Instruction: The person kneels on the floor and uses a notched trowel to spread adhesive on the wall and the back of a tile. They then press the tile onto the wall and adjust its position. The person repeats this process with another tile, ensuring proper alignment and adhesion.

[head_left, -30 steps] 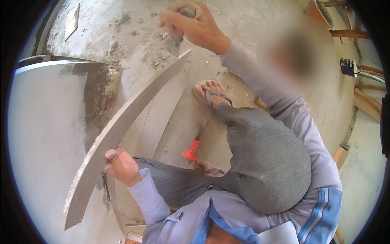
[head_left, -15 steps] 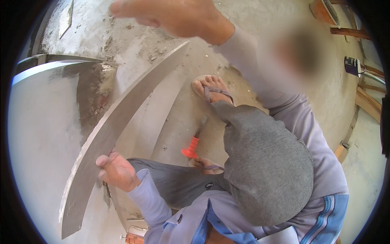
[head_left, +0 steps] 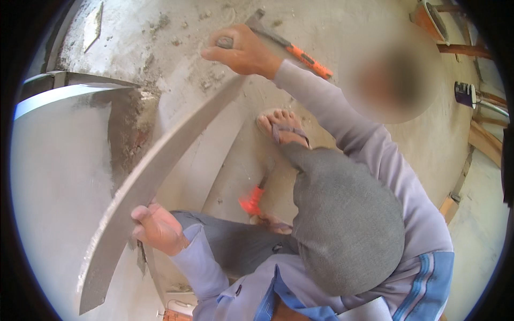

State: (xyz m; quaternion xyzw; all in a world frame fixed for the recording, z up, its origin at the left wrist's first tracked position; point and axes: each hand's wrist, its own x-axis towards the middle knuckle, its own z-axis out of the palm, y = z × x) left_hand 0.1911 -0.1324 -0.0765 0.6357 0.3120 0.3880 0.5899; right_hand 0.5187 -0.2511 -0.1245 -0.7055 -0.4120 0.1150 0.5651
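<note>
My left hand (head_left: 160,227) grips a long grey tile strip (head_left: 155,166) by its lower part, thumb in front. The strip stands on edge and looks curved in this view, with a pale, rough long edge. Just beyond its far end, my right hand (head_left: 241,49) is closed around a small dark grey, stone-like piece (head_left: 225,42), mostly hidden by the fingers. A hammer (head_left: 308,60) with an orange and black handle lies on the floor beside that hand. Between my sandalled feet lies a chisel (head_left: 250,201) with a red hand guard.
A large smooth grey surface (head_left: 59,160) fills the left, with a broken, rough patch (head_left: 131,134) along it. Mortar crumbs (head_left: 160,24) litter the floor ahead. Wooden pieces (head_left: 486,140) and a dark container (head_left: 465,94) stand at the right. A round area at upper right is blurred.
My right hand has come lower and nearer the strip's far end, its fingers now curled around the dark piece. The hammer has come into sight. My left hand keeps its grip.
</note>
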